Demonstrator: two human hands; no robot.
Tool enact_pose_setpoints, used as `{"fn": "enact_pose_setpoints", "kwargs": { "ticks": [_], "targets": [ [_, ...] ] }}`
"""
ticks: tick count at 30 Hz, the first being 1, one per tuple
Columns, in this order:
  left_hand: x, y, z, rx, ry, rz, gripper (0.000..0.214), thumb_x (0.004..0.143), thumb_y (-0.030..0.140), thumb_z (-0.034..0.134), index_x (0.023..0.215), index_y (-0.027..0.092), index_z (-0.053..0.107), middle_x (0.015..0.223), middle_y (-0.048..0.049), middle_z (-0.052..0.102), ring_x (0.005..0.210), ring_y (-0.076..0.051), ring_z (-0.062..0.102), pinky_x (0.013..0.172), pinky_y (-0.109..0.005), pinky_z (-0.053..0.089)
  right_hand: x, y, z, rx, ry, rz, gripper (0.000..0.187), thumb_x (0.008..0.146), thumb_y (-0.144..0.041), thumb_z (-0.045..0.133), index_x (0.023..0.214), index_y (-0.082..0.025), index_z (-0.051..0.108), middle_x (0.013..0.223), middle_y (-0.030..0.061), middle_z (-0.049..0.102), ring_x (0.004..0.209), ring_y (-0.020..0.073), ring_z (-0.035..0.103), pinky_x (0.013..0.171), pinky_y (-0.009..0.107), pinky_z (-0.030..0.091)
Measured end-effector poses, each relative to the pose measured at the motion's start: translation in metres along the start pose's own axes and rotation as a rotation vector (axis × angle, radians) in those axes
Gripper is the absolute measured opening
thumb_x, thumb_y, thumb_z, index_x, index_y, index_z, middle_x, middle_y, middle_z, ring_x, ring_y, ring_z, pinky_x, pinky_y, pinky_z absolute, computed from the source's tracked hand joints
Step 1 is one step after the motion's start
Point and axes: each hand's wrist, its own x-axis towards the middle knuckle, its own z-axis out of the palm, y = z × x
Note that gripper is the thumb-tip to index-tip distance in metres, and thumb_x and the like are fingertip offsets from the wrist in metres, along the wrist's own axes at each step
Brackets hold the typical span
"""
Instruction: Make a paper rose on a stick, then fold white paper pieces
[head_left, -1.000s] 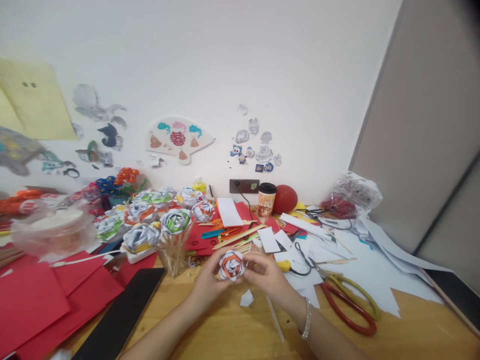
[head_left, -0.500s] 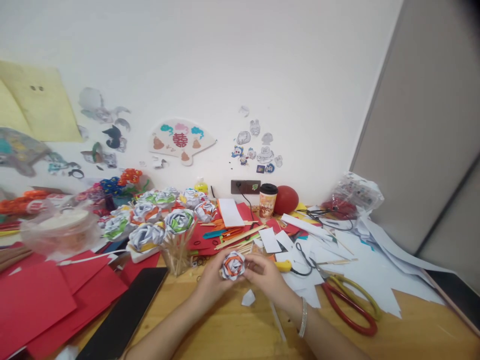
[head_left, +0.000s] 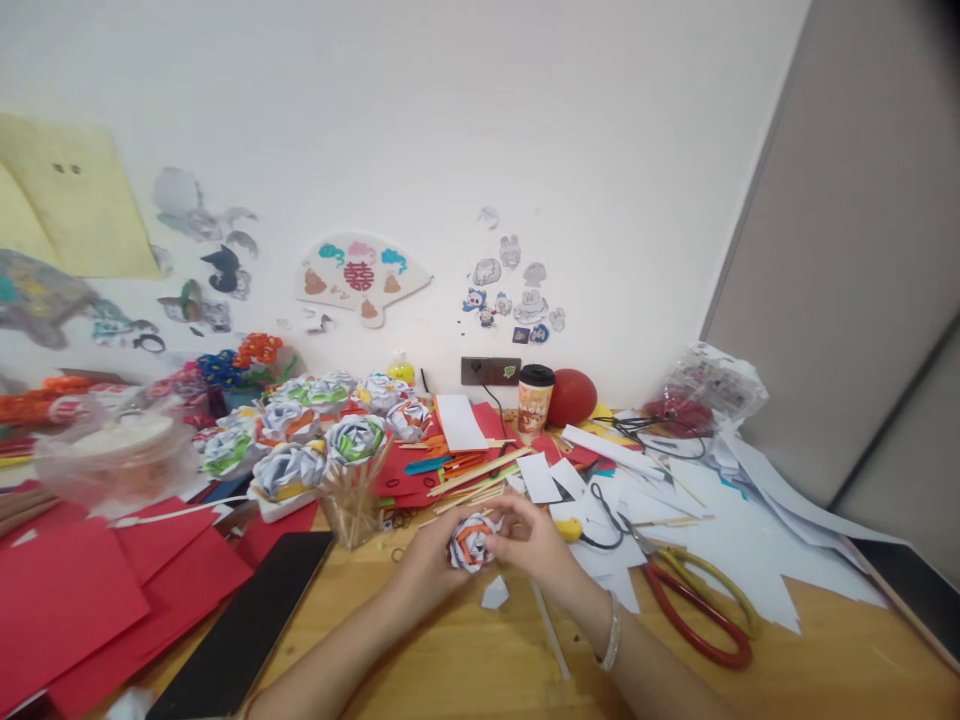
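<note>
A paper flower (head_left: 469, 543) with white and orange petals is held between my two hands above the wooden table (head_left: 450, 650). My left hand (head_left: 427, 562) wraps its left side and underside, fingers closed on it. From the right, my right hand (head_left: 531, 540) pinches the flower's edge with thumb and fingers. A small white paper scrap (head_left: 495, 593) lies just below the flower, and a thin pale stick (head_left: 551, 632) lies under my right forearm. The flower's underside is hidden by my hands.
Finished paper flowers (head_left: 356, 438) cluster behind a cup of sticks (head_left: 352, 510). Large scissors (head_left: 697, 610) and white paper (head_left: 742, 550) lie right; red paper (head_left: 67, 600) and a black slab (head_left: 247, 620) left. A lidded paper cup (head_left: 535, 405) stands by a red balloon (head_left: 573, 398).
The flower has shifted slightly right and tilted in my hands. My right hand has moved up, its thumb now over the flower's right edge.
</note>
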Motion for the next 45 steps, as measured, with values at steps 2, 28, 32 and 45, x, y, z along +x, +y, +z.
{"fn": "enact_pose_setpoints", "kwargs": {
  "ticks": [2,28,32,45],
  "targets": [
    [0.0,0.002,0.0,-0.001,-0.003,-0.012,0.039,0.068,0.029,0.066,0.105,0.018,0.056,0.096,-0.0068,0.067,0.083,-0.021,0.062,0.074,-0.029,0.049,-0.001,0.0,0.0,-0.013,0.009,-0.005,0.034,0.071,-0.031,0.069,0.102,-0.022,0.06,0.089,0.0019,0.056,0.079,0.0169,0.056,0.069,0.029,0.048],
    [-0.001,0.011,0.003,0.138,0.025,-0.098,0.036,0.067,0.037,0.067,0.097,0.019,0.057,0.086,-0.0028,0.068,0.073,-0.018,0.061,0.066,-0.026,0.048,-0.003,-0.011,-0.006,-1.08,0.029,-0.808,0.024,0.09,-0.012,0.038,0.087,-0.019,0.061,0.08,0.006,0.059,0.078,0.0192,0.048,0.08,0.039,0.039],
    [-0.001,0.011,0.003,0.098,0.008,-0.054,0.034,0.07,0.037,0.066,0.098,0.019,0.057,0.087,-0.0022,0.067,0.075,-0.018,0.061,0.068,-0.026,0.047,-0.004,-0.019,-0.007,-0.71,0.063,-0.495,0.007,0.086,-0.022,0.054,0.081,-0.02,0.059,0.086,0.0039,0.057,0.084,0.0189,0.05,0.075,0.033,0.042],
    [-0.001,0.006,0.003,0.077,0.028,-0.077,0.039,0.065,0.031,0.069,0.1,0.02,0.056,0.091,-0.0031,0.067,0.078,-0.019,0.061,0.07,-0.028,0.048,-0.005,-0.015,-0.006,-0.788,0.06,-0.648,0.019,0.092,-0.022,0.041,0.083,-0.02,0.058,0.086,0.0052,0.056,0.081,0.0192,0.048,0.074,0.035,0.041]
  ]
}}
